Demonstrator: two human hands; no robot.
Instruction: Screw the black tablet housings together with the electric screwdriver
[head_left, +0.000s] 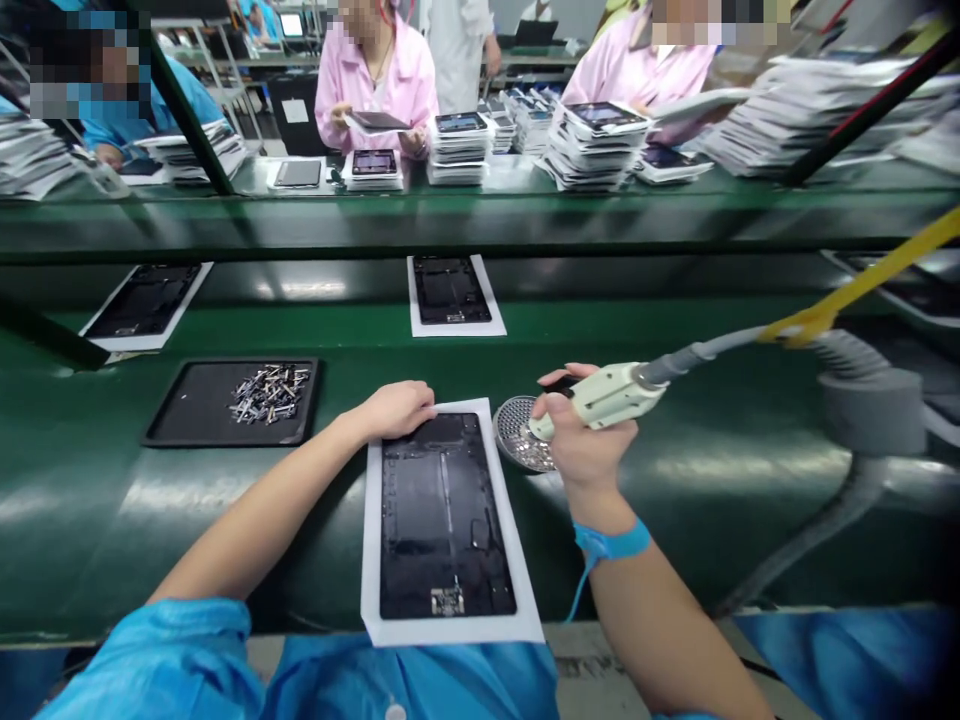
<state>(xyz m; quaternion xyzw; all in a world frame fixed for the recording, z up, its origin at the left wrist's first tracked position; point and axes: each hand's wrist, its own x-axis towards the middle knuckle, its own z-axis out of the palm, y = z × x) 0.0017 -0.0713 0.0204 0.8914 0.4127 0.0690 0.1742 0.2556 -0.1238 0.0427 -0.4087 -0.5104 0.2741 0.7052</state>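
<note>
A black tablet housing (442, 520) lies on a white sheet (525, 628) at the table's near edge. Over its top left corner rests my left hand (401, 408), fingers curled; whatever they hold, if anything, is hidden. My right hand (589, 445) is closed around a pale electric screwdriver (619, 393), whose front end is over a round dish (510, 408) of small screws. The screwdriver's tip cannot be made out. A blue wrist strap (619, 543) circles my right wrist.
A black tray (206, 400) with a heap of small metal parts stands at left. Further housings (454, 290) lie beyond on white sheets. A grey cable and yellow strap (885, 275) hang at right. Co-workers sit across behind stacked tablets (459, 150).
</note>
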